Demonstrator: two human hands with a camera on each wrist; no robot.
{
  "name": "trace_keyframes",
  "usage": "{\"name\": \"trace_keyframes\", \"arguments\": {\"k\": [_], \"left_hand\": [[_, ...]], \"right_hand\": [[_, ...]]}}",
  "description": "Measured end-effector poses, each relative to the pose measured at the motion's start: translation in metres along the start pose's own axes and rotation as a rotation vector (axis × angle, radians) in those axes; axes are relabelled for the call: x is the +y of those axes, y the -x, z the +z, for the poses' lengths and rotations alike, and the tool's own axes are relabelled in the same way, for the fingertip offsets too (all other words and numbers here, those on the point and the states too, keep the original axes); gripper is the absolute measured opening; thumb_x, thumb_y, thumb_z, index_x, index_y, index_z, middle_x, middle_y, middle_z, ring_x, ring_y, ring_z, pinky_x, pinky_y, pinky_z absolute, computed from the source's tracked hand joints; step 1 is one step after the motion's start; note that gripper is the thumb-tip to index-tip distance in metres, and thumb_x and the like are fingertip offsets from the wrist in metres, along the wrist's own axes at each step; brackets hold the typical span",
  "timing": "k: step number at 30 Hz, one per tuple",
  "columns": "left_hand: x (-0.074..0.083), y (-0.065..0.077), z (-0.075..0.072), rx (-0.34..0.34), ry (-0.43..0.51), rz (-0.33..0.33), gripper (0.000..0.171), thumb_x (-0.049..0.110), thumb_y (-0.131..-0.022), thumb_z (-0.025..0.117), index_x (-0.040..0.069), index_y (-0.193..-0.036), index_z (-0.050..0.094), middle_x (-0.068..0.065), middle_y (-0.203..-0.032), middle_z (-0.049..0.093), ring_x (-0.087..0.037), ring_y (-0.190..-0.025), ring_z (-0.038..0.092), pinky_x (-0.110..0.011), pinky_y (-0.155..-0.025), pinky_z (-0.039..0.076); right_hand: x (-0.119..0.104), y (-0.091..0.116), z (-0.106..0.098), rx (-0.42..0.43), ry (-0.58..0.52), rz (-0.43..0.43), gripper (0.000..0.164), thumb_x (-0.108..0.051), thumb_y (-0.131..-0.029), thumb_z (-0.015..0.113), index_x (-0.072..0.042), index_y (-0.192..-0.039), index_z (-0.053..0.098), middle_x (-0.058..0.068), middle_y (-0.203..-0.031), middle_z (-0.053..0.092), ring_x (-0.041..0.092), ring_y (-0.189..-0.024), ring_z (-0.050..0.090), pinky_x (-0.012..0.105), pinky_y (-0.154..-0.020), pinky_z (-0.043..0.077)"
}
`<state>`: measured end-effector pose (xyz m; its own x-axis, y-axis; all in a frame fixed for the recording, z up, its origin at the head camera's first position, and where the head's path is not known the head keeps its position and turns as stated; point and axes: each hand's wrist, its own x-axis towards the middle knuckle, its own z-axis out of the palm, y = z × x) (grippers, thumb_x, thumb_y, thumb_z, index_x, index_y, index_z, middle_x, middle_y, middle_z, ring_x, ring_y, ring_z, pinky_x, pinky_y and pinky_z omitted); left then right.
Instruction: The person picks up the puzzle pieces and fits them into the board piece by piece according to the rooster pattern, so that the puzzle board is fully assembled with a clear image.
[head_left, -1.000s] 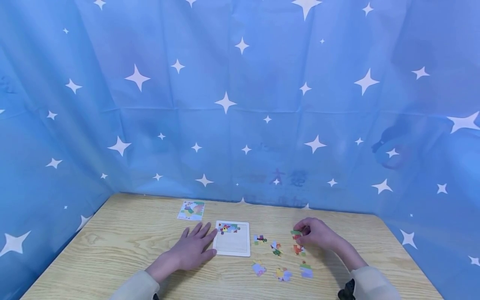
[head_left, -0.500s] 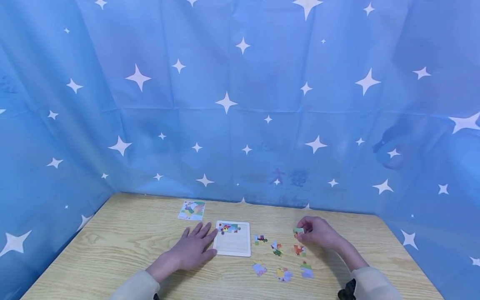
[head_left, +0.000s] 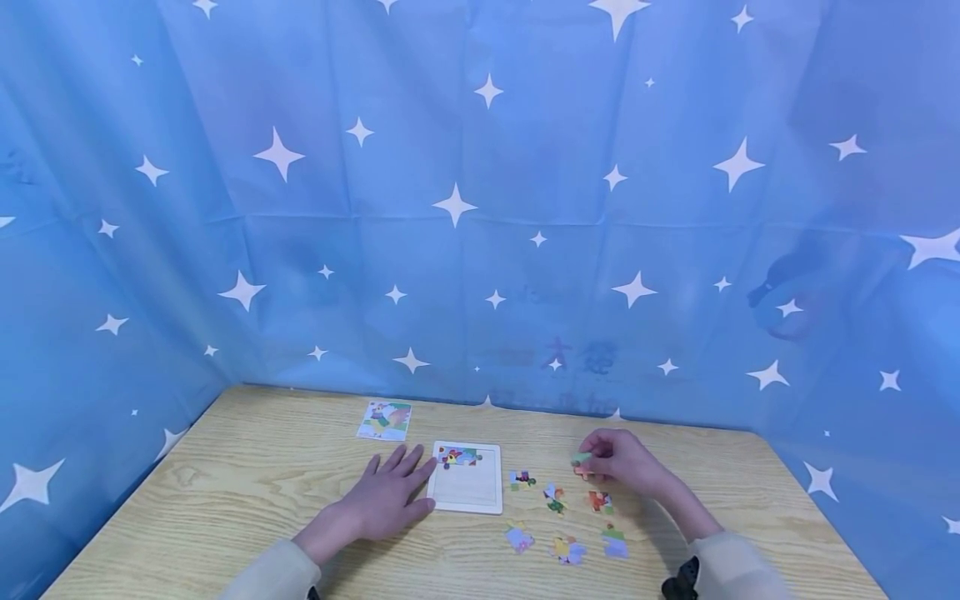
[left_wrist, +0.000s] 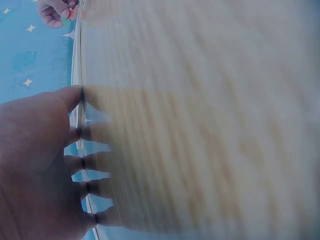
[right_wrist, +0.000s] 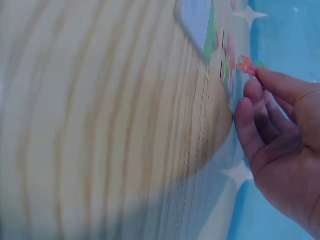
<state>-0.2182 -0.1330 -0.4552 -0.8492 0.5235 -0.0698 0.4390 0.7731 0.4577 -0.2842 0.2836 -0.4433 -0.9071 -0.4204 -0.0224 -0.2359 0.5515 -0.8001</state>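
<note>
My right hand [head_left: 622, 460] pinches a green-and-red jigsaw piece [head_left: 580, 461] between thumb and fingers, over the right part of the table. In the right wrist view the piece's red side [right_wrist: 247, 66] juts out past the fingertips. With fingers spread, my left hand [head_left: 386, 502] lies flat on the wood, its fingertips and thumb at the left edge of a white puzzle tray [head_left: 465, 492]. Joined colourful pieces [head_left: 457, 456] fill a strip at the tray's top left. The left wrist view shows the left palm [left_wrist: 35, 150] from the side, fingertips down on the tabletop.
Several loose jigsaw pieces lie between tray and right hand, among them an orange one [head_left: 600, 501], a green-and-lilac one [head_left: 615, 542] and a yellow-and-lilac one [head_left: 567, 550]. A picture card [head_left: 385, 421] lies behind the left hand. A blue star-patterned curtain [head_left: 480, 250] borders the table.
My right hand has lifted the green-and-red jigsaw piece from its spot and carried it slightly left. My left hand and the tray have stayed in place.
</note>
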Motion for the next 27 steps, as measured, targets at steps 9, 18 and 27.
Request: {"name": "trace_keyframes", "arguments": {"k": [9,18,27], "left_hand": [[0.002,0.001,0.000,0.006,-0.007,-0.004,0.065,0.045,-0.107,0.051,0.007,-0.159,0.038,-0.022,-0.165,0.026,-0.046,-0.153,0.016,-0.074,-0.113,0.014],[-0.013,-0.006,0.011,0.031,-0.001,0.018,0.067,0.049,-0.108,0.047,0.008,-0.160,0.037,-0.021,-0.166,0.024,-0.045,-0.153,0.013,-0.073,-0.115,0.012],[-0.013,-0.005,0.012,0.048,-0.010,0.026,0.068,0.051,-0.108,0.046,0.009,-0.160,0.037,-0.022,-0.166,0.024,-0.046,-0.153,0.013,-0.073,-0.114,0.012]], "right_hand": [[-0.017,-0.012,0.019,0.003,0.010,-0.022,0.013,-0.004,-0.098,0.067,0.004,-0.109,0.066,0.007,-0.089,0.062,0.018,-0.070,0.053,0.030,-0.059,0.049],[-0.025,-0.027,0.037,-0.027,0.011,-0.038,0.010,-0.004,-0.100,0.065,0.000,-0.108,0.067,0.006,-0.085,0.061,0.015,-0.063,0.052,0.028,-0.056,0.048],[-0.034,-0.035,0.050,-0.024,-0.020,-0.061,0.013,-0.007,-0.100,0.066,0.001,-0.110,0.067,0.006,-0.083,0.060,0.017,-0.062,0.053,0.029,-0.055,0.048]]}}
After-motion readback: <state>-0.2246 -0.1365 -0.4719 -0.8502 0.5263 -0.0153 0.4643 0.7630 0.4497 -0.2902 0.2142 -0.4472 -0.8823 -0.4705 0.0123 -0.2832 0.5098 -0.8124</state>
